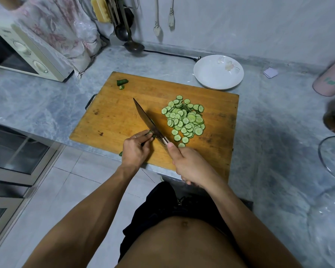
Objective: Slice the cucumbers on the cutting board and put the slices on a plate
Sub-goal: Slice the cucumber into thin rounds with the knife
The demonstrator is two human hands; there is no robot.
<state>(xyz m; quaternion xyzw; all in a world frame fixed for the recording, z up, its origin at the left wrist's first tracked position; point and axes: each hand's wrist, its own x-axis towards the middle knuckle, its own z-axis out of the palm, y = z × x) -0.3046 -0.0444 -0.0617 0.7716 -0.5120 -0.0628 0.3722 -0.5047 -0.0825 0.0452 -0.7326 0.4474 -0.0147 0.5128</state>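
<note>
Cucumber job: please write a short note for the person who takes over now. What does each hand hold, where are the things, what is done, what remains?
Left hand pinches the last cucumber stub against the knife.
Right hand grips the knife handle.
Slices lie heaped on the cutting board, right of the blade; cut-off ends at its far left corner.
Plate behind the board holds no slices.
Left: finish the stub, move the slices to the plate.

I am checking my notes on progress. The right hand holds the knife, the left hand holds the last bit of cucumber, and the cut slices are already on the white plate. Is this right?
Not quite. The head view shows the slices piled on the cutting board, not on the white plate. The rest holds: the right hand holds the knife, and the left hand holds the last bit of cucumber.
</note>
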